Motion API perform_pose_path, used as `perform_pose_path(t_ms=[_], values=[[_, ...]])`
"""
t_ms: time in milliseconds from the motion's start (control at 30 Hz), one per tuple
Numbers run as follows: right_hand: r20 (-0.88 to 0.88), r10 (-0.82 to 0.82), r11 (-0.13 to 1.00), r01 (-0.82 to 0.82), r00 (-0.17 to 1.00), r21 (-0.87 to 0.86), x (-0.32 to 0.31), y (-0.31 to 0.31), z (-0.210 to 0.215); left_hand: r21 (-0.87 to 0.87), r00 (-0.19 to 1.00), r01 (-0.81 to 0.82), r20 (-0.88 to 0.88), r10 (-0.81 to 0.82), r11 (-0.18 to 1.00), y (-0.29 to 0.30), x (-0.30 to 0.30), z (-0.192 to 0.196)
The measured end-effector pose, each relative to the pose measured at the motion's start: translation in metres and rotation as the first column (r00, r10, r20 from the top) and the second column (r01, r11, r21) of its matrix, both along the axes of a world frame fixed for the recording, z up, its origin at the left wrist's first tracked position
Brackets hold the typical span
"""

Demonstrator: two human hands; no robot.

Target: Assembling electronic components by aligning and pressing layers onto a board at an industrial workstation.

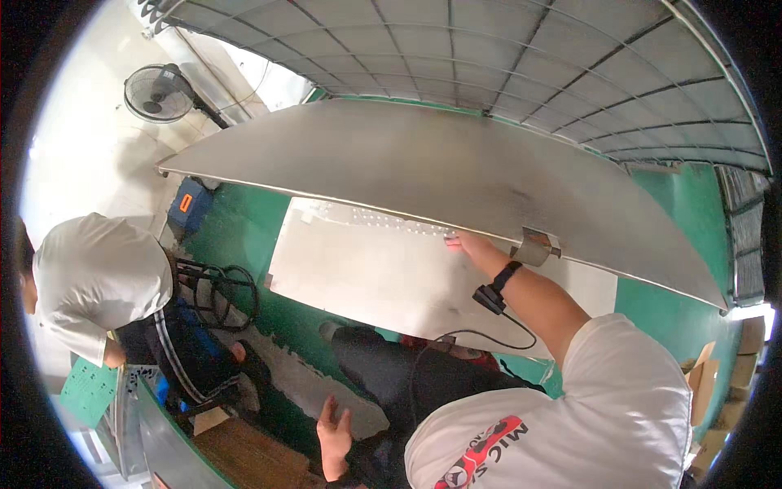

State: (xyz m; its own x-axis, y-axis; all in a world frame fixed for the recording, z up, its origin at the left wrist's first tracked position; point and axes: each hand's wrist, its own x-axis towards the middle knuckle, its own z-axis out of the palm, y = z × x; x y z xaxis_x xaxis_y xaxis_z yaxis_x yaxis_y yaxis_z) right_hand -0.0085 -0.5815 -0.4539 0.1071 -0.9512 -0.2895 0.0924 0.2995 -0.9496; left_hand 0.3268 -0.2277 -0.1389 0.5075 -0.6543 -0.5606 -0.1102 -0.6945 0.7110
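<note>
My right hand [463, 243] reaches forward to the near edge of a long grey metal tabletop [423, 155]. Its fingers are drawn together in a pinch; whatever sits between them is too small to make out. Just left of those fingertips, a band of small white dots [391, 222] runs along a pale panel [350, 269], partly hidden below the tabletop's edge. My left hand [334, 440] hangs low beside my dark-trousered leg, fingers spread and nothing in it. A black strap with a small box [489, 298] and a cable circles my right wrist.
A wire mesh rack [521, 65] rises behind the tabletop. At left another person [106, 269] in a white shirt holds a green sheet [88, 393]. A fan [159, 92], a blue box [191, 202], a black wire-frame stand [228, 295] and cardboard boxes [745, 359] stand around.
</note>
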Motion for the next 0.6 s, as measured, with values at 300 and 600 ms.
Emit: perform_pose_path(t_ms=[300,600], values=[[-0.61,0.152,0.967,-0.245,0.778,-0.072,0.025,-0.011,0.069,-0.098,0.988,-0.028,0.147,0.042,0.995,0.037,0.003,-0.002],[-0.182,0.675,0.685,-0.699,0.715,-0.203,0.201,0.003,0.281,-0.223,0.724,-0.357,0.547,0.42,0.907,0.038,-0.118,0.086]])
